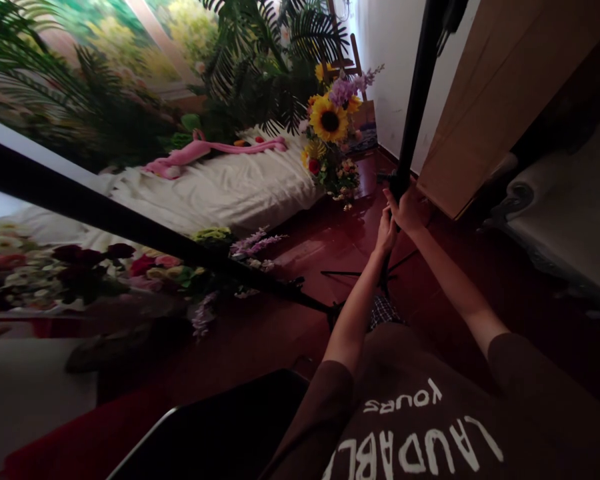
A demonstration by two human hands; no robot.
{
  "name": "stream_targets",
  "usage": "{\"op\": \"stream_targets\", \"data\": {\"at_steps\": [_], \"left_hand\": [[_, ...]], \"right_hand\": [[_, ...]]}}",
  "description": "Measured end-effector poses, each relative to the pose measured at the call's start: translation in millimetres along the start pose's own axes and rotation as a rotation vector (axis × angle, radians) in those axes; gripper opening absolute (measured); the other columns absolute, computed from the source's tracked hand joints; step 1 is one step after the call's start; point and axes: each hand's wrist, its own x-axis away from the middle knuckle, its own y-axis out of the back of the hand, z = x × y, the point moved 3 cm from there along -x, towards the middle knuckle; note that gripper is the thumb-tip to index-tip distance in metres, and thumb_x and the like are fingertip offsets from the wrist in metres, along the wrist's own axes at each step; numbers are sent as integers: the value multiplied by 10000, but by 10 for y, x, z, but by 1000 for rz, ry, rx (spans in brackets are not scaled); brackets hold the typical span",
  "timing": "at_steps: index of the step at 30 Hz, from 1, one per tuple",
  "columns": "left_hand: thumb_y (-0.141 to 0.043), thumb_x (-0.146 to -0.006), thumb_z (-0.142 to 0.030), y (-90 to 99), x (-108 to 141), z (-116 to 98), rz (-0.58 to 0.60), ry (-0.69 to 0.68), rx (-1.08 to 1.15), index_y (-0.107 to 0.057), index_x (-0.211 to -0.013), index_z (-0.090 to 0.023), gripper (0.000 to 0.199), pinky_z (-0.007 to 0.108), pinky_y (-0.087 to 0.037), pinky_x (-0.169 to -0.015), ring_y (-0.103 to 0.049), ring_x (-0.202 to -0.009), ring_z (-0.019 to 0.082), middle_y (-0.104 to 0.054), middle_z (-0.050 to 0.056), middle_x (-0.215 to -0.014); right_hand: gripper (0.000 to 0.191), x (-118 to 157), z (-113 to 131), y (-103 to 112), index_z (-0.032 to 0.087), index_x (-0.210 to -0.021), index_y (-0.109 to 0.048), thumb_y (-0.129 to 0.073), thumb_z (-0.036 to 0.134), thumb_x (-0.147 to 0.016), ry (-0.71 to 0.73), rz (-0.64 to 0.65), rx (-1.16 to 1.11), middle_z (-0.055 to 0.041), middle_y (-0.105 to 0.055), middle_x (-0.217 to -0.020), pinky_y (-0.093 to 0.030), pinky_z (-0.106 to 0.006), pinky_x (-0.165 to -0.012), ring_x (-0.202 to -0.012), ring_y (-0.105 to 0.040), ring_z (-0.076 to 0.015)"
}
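A black stand pole (416, 107) rises from its spread legs on the dark red floor, right of centre. My left hand (387, 230) is wrapped round the pole from the left side. Slightly higher, my right hand (407, 208) grips the same pole near a small knob, its thumb and fingers around the shaft. The two hands touch or nearly touch each other. Part of each hand's fingers is hidden behind the pole and in shadow.
A second black pole (130, 223) crosses the left side diagonally. Behind it is a platform with white cloth (240, 193) and a pink plush toy (185, 157). Sunflowers (329, 119) stand ahead; more flowers (80, 267) lie left. A wooden panel (510, 87) leans at right.
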Motion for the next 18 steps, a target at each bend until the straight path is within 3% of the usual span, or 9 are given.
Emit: {"op": "stream_targets", "data": {"at_steps": [5, 8, 12, 15, 18], "left_hand": [[-470, -915, -504, -16, -38, 95, 34, -15, -23, -362, -1375, -216, 554, 376, -435, -1000, -533, -1193, 227, -531, 140, -1296], [-452, -929, -477, -20, -41, 124, 19, -20, -44, -377, -1353, -226, 499, 389, -447, -980, -561, -1135, 216, -554, 134, -1246], [-435, -930, -491, -20, -31, 113, -20, -56, -56, -428, -1289, -212, 455, 378, -452, -970, -575, -1105, 207, -578, 135, -1195], [-443, -920, -512, -23, -20, 92, -33, -58, -56, -444, -1272, -207, 465, 351, -466, -939, -588, -1078, 204, -602, 128, -1143], [-445, -919, -519, -28, -12, 71, -45, -40, -63, -450, -1274, -214, 469, 334, -469, -915, -599, -1032, 194, -615, 119, -1117]], "right_hand": [[676, 42, -82, 40, 191, -1367, -387, -458, 660, -884, 113, -188, 135, -150, -558, -1308, -334, -444, -1151, -1391, -384, -283], [632, 97, -152, 107, 216, -1347, -403, -511, 625, -877, 137, -168, 148, -128, -555, -1307, -352, -437, -1141, -1342, -437, -260], [475, 335, -394, 246, 244, -1221, -521, -600, 536, -854, 95, -123, 121, -101, -617, -1175, -444, -426, -1053, -1143, -574, -242], [341, 542, -594, 346, 227, -1097, -595, -599, 476, -864, 62, -143, 139, -99, -638, -1117, -431, -429, -1052, -1085, -586, -230], [311, 668, -700, 390, 244, -1097, -613, -589, 459, -872, 12, -134, 93, -80, -646, -1159, -445, -399, -1033, -1101, -586, -212]]}}
